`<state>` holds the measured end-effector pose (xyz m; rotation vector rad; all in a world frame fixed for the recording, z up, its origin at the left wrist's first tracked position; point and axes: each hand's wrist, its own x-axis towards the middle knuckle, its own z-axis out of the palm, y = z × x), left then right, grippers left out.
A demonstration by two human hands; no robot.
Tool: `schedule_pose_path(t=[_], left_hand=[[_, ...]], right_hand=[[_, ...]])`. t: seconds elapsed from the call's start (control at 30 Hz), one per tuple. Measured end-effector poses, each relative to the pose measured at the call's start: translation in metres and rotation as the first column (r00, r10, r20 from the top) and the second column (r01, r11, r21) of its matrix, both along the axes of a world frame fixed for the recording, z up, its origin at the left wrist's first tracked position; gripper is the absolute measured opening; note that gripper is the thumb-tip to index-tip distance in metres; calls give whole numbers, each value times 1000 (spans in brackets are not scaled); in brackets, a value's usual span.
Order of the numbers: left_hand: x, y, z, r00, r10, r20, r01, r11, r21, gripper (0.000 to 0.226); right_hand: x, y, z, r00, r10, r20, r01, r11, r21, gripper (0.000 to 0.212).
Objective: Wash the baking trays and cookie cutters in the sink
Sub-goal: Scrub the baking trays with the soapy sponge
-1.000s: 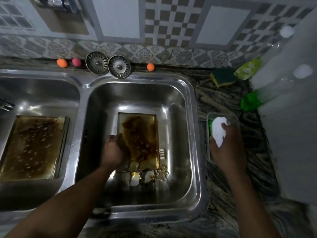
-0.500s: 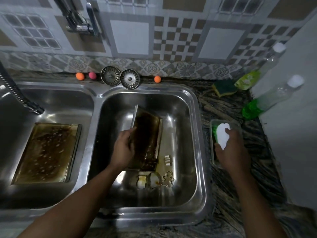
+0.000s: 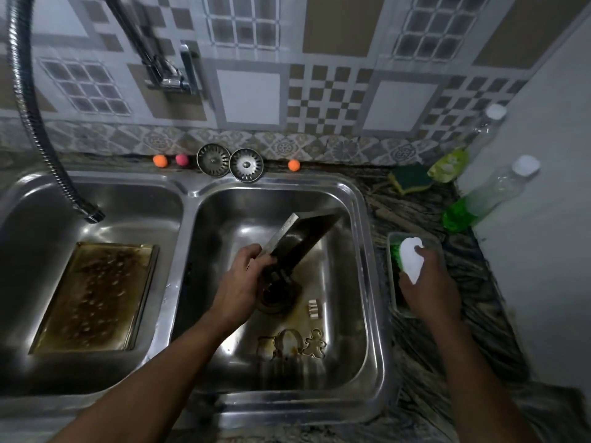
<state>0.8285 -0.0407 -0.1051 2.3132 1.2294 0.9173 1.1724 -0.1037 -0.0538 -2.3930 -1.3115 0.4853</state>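
Observation:
My left hand (image 3: 243,276) grips a dirty baking tray (image 3: 299,241) by its edge, tilted steeply on end over the drain of the right sink basin (image 3: 361,225). Several cookie cutters (image 3: 292,343) lie on the basin floor near the front, one shaped like a gingerbread man (image 3: 315,343), with a small ribbed one (image 3: 313,310) further back. A second greasy tray (image 3: 96,295) lies flat in the left basin (image 3: 41,219). My right hand (image 3: 428,282) holds a white sponge (image 3: 411,259) in a small clear container (image 3: 415,241) with green soap on the counter.
A flexible faucet hose (image 3: 38,129) hangs over the left basin. Two sink strainers (image 3: 230,161) and small orange and pink balls (image 3: 172,160) lean at the back wall. A green scrub sponge (image 3: 411,179) and two dish-soap bottles (image 3: 486,199) stand on the right counter beside a white wall.
My left hand has lifted the tray from flat on the basin floor to steeply tilted, exposing the drain. My right hand stays on the white sponge. The camera has tipped upward.

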Motion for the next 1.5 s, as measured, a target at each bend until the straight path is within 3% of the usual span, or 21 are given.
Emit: schedule_pose_path(t=[0.17, 0.27, 0.5, 0.67, 0.8, 0.93, 1.1, 1.23, 1.37, 1.5], left_hand=[[3, 4, 11, 999, -31, 28, 28, 994, 108, 51], [3, 7, 18, 998, -67, 6, 65, 983, 173, 35], [7, 9, 25, 995, -28, 92, 17, 992, 121, 37], [11, 9, 25, 996, 22, 92, -27, 999, 46, 62], [17, 8, 31, 992, 95, 84, -96, 995, 8, 89], [15, 9, 34, 986, 124, 110, -119, 992, -47, 99], [25, 15, 55, 876, 323, 359, -250, 939, -237, 73], [27, 15, 63, 796, 377, 474, -165, 887, -430, 66], [30, 6, 71, 804, 338, 490, -116, 896, -428, 62], [33, 2, 76, 781, 352, 517, -150, 908, -392, 62]], right_hand=[[1, -1, -2, 1000, 10, 4, -10, 1000, 11, 63], [0, 1, -3, 1000, 4, 3, -4, 1000, 16, 61], [2, 1, -4, 1000, 17, -3, -16, 1000, 25, 61], [4, 1, -1, 999, 27, -29, -26, 999, 19, 65], [10, -1, 6, 990, 9, -139, -2, 999, 53, 65], [6, 2, 37, 972, -62, -225, 104, 978, 179, 61], [-41, 33, 89, 970, 76, -230, 22, 918, 395, 56], [-105, 65, 107, 924, 256, -286, -108, 889, 445, 57], [-161, 90, 101, 911, 377, -167, -290, 873, 392, 57], [-189, 99, 85, 878, 450, -165, -368, 853, 370, 58]])
